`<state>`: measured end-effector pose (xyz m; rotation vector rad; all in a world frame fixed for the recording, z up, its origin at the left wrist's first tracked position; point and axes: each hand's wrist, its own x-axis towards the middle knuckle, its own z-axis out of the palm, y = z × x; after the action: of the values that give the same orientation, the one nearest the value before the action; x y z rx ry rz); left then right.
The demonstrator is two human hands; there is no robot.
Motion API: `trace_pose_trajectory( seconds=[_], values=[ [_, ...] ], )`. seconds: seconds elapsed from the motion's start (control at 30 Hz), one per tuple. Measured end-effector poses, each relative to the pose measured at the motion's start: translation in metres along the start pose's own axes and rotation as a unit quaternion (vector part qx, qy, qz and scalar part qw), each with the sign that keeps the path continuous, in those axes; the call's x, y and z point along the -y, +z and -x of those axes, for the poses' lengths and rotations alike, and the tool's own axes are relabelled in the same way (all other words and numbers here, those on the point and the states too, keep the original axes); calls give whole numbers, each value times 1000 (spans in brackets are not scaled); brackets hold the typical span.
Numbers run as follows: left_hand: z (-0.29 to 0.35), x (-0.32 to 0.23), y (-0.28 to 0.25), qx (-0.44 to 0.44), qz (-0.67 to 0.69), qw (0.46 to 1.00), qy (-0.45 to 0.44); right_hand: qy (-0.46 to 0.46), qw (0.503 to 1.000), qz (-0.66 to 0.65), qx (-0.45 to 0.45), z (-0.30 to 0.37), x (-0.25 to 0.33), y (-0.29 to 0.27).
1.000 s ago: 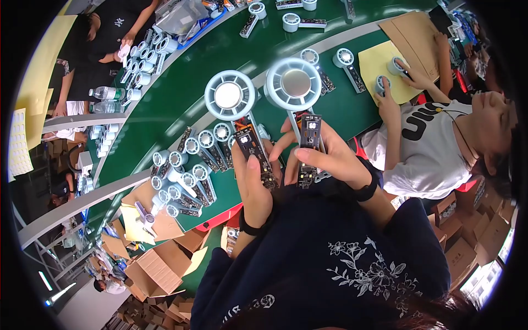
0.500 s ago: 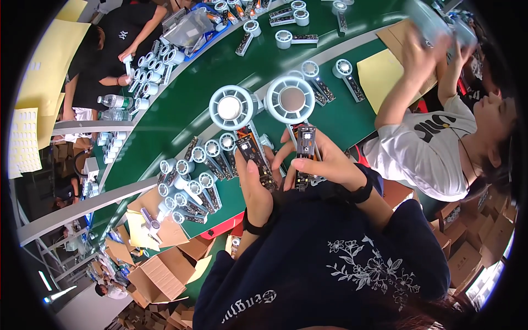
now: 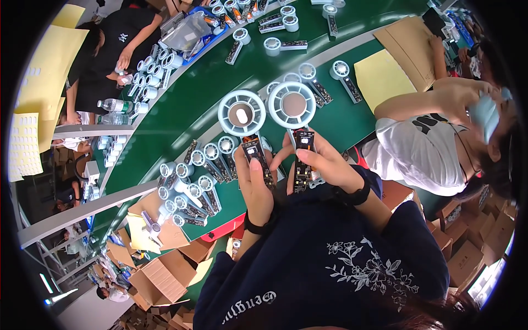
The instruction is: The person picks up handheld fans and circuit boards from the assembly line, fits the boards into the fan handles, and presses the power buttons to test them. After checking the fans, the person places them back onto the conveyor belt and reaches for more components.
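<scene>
Side by side in front of me are two pale-blue handheld fans with open handles and bare black circuit boards. My left hand (image 3: 256,190) is wrapped round the handle of the left fan (image 3: 240,115), its thumb on the circuit board (image 3: 252,151). In my right hand (image 3: 330,164) is the right fan (image 3: 292,105), with my thumb pressed near the top of its circuit board (image 3: 303,172). Small displays glow white on both boards. Both round heads point up, away from my body. Fingers behind the handles are partly hidden.
A cluster of similar fans (image 3: 190,192) lies left on the green table, several more right of centre (image 3: 345,77). Beyond runs a green conveyor belt (image 3: 220,82) carrying fans. A yellow sheet (image 3: 384,77) and cardboard lie right, beside a co-worker (image 3: 423,148) holding a pale-blue object.
The left fan has shifted slightly right and down, and its hub looks brown with a white spot instead of white. My right thumb slid up. Belt fans moved left; the co-worker's raised hands came down.
</scene>
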<state>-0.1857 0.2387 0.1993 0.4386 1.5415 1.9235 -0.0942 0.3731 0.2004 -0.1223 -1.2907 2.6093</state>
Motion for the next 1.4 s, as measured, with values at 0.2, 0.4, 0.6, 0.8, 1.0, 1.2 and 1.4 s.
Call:
trace_pose_trajectory(
  seconds=[0.2,0.4,0.6,0.8,1.0,1.2,1.4],
  values=[
    [-2,5,1,-13,-10,1000,-2,10,1000,18,-12,1,2,2],
    [-4,7,6,-11,-22,1000,0,4,1000,5,-20,3,4,-3],
    [-7,17,8,-15,-23,999,-32,6,999,35,-32,5,2,-18],
    [-35,35,8,-43,-29,996,-70,15,994,52,-99,1,-2,-70],
    [-79,86,7,-75,-20,988,-130,68,962,97,-244,-3,-19,-159],
    [-83,146,14,-119,4,969,-218,179,947,89,-250,4,-38,-237],
    [-78,178,14,-180,10,944,-277,253,944,67,-202,-6,-38,-267]
  ],
)
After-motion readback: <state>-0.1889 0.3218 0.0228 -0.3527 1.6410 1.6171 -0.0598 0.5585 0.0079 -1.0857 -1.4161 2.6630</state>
